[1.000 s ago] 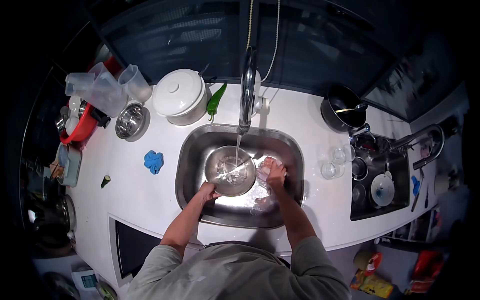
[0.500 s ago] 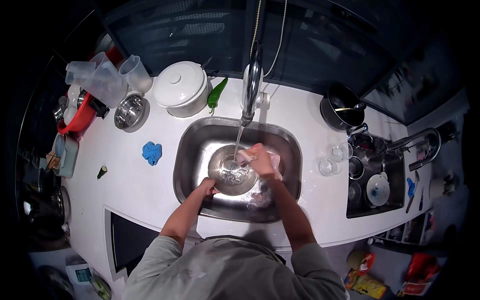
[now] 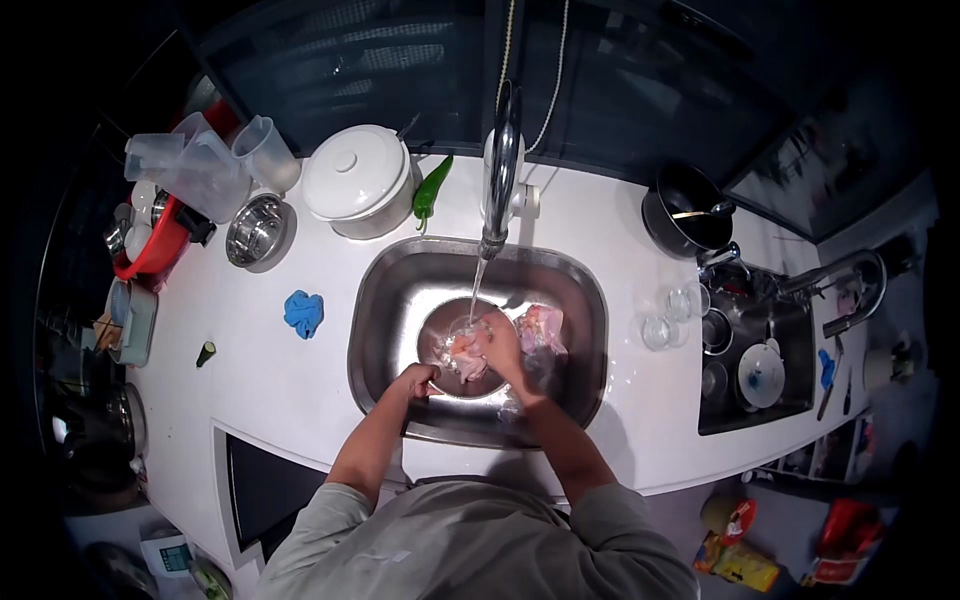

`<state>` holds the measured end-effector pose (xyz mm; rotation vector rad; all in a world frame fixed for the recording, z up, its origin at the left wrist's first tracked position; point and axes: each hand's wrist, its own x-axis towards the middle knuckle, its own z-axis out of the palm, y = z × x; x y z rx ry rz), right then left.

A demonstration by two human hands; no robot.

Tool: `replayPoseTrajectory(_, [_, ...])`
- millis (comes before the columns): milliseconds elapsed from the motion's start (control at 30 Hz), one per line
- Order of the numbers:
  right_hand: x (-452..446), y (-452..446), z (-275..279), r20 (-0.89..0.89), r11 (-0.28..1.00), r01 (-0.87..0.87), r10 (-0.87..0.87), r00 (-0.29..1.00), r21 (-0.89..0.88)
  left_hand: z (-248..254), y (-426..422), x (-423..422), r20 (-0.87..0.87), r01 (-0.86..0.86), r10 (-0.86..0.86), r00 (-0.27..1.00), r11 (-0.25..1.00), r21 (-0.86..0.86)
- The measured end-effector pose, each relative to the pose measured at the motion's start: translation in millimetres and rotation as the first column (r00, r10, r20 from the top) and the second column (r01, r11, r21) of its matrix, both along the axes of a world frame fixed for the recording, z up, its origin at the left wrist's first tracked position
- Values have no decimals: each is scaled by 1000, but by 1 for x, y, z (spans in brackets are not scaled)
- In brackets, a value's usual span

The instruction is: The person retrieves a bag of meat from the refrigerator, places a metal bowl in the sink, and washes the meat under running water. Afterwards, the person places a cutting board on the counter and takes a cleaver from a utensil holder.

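Note:
A round metal bowl [image 3: 430, 333] sits in the steel sink [image 3: 382, 300] under a running stream of water [image 3: 477, 285]. My left hand [image 3: 418, 379] is closed on the near left rim of the bowl. Inside the bowl lies pale pink raw meat [image 3: 467, 362], probably chicken. My right hand [image 3: 500, 343] reaches over the bowl with its fingers closed on this meat, close to the stream. More raw meat [image 3: 543, 328] rests on the sink floor, right of the bowl. The fingertips of my right hand are partly hidden by splashing.
The chrome tap [image 3: 508, 160] arches over the sink. A white lidded pot [image 3: 358, 180], a green chili pepper [image 3: 433, 190], a small steel bowl [image 3: 257, 232] and a blue cloth [image 3: 303, 314] are to the left. Glasses [image 3: 658, 331], a black pot [image 3: 688, 215] and a second sink [image 3: 800, 395] stand right.
My right hand has moved down and left, bringing the raw meat from above the bowl's right side into it. My left hand stays at the rim.

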<state>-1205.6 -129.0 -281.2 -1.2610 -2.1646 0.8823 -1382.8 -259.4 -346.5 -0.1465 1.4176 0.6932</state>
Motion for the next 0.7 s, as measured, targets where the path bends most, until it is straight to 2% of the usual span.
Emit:
replayPoseTrajectory(33, [14,16,-10,37,997,77,-78,996,31,-6,1,-1,-6,-7,7,1000,1000,9])
replayPoseTrajectory(67, [34,30,-9,197,996,49,-65,978,81,-20,-2,-3,-13,-11,11,1000,1000,16])
replayPoseTrajectory(133, [55,44,-12,395,986,158,-165,904,49,-27,-5,-2,-5,-25,26,1000,999,31])
replayPoseTrajectory(200, [59,48,-21,494,895,438,-344,799,-85,-21,-5,-2,19,-50,49,999,998,47])
replayPoseTrajectory(300, [60,44,-43,522,935,353,-304,797,6,-20,-6,-1,39,-77,75,996,996,43])
replayPoseTrajectory(333, [61,41,-49,502,954,284,-294,814,97,-20,-6,0,25,-75,74,997,996,40])
replayPoseTrajectory(433, [55,39,-59,478,947,265,-322,817,184,-16,-6,-3,57,-26,24,998,999,30])
replayPoseTrajectory(467, [53,44,-60,605,960,279,-236,760,25,-14,-6,-3,37,-16,15,999,1000,16])
replayPoseTrajectory(600, [50,52,-54,572,959,281,-216,791,-27,-12,-6,-1,20,-13,13,1000,999,37])
replayPoseTrajectory(700, [54,62,-85,572,971,240,-207,794,17,4,-4,3,-15,-18,19,1000,999,45])
